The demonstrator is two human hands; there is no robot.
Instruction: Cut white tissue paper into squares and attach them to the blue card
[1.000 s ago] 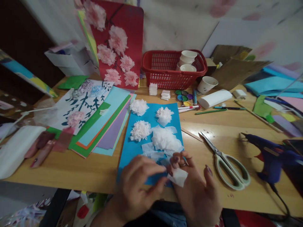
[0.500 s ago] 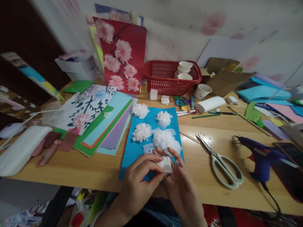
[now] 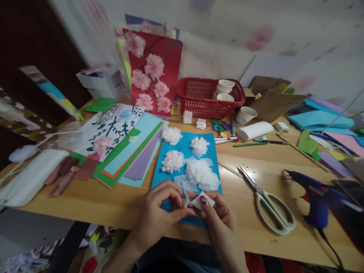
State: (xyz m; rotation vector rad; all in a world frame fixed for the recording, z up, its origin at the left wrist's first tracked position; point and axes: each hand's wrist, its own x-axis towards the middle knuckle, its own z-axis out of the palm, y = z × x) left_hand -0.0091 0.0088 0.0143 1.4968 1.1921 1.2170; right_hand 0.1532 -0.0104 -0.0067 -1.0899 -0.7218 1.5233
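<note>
Over the near edge of a blue sheet [image 3: 166, 146], my left hand [image 3: 160, 210] pinches a thin strip of white tissue [image 3: 185, 199] between thumb and fingers. My right hand [image 3: 220, 218] grips a small folded white paper square [image 3: 204, 201], its thumb pressed on top. The fingertips of both hands nearly meet. On the blue sheet, beyond my hands, lie several white tissue flowers, among them one at the left [image 3: 173, 161] and one at the upper right [image 3: 199, 146]. A loose heap of white tissue pieces [image 3: 199, 172] lies just past my fingers.
Scissors [image 3: 263, 201] and a blue glue gun [image 3: 315, 193] lie on the right. Colored paper sheets [image 3: 139, 163] are stacked on the left. Behind stand a red basket [image 3: 204, 102] with paper cups and a red card [image 3: 167, 57] with pink flowers.
My left hand has drawn a white tissue strip a little to the left. My right hand has turned and closed its thumb over the white square. The camera view has shifted slightly.
</note>
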